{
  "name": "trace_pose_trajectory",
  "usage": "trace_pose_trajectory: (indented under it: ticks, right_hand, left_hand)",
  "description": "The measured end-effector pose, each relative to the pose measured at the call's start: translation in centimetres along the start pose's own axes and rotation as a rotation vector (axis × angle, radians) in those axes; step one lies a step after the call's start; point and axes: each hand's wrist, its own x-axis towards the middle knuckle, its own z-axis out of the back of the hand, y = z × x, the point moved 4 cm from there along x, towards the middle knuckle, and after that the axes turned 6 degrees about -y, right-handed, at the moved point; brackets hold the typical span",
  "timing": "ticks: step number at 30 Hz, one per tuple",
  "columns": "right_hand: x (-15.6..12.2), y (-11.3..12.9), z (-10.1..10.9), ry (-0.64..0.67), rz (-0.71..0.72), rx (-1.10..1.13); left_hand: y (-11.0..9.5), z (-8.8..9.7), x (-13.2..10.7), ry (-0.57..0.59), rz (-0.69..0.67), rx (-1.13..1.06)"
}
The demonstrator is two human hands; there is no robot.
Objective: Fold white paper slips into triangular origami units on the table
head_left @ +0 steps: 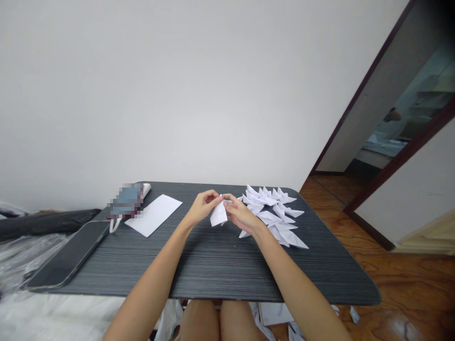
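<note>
Between my two hands, just above the dark table, is a small piece of folded white paper (218,216). My left hand (204,206) pinches its top edge from the left with thumb and fingers. From the right, my right hand (242,213) grips the same paper near its top corner, its lower fingers partly behind the paper. Close by on the right lies a cluster of folded white paper boats (280,215) with pointed ends; my right hand and wrist hide part of it. A flat white sheet of paper (156,215) rests left of my left hand.
The dark table (220,270) stands against a white wall. At its left edge lies a black smartphone (73,255), with a blurred-out device (126,201) and white cable (114,224) behind it. Paper scraps (354,314) are on the wooden floor. A doorway opens at right.
</note>
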Motion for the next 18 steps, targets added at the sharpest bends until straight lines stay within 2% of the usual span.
trace_pose_trajectory:
  ticks: [3,5,10,13,16,18]
  right_hand:
    - [0.2,0.1,0.6,-0.033,0.06,-0.087]
    - [0.3,-0.1,0.8,-0.032,0.092,-0.206]
    - [0.7,-1.9,0.6,-0.04,0.156,-0.688]
    - [0.5,-2.7,-0.2,-0.039,0.217,-0.943]
    - [0.3,-2.8,-0.9,-0.029,0.262,-1.08]
    - [0.1,-2.6,-1.0,-0.018,0.268,-1.134]
  left_hand:
    - [0.2,0.3,0.1,0.062,0.052,0.049]
    - [0.5,0.8,0.1,0.082,0.057,0.169]
    - [2.4,1.5,-1.2,0.168,0.037,0.58]
    - [3.1,1.2,-2.7,0.221,-0.039,0.752]
    - [2.4,0.9,-4.0,0.258,-0.185,0.825]
    - [1.7,0.6,-4.9,0.346,-0.276,0.822]
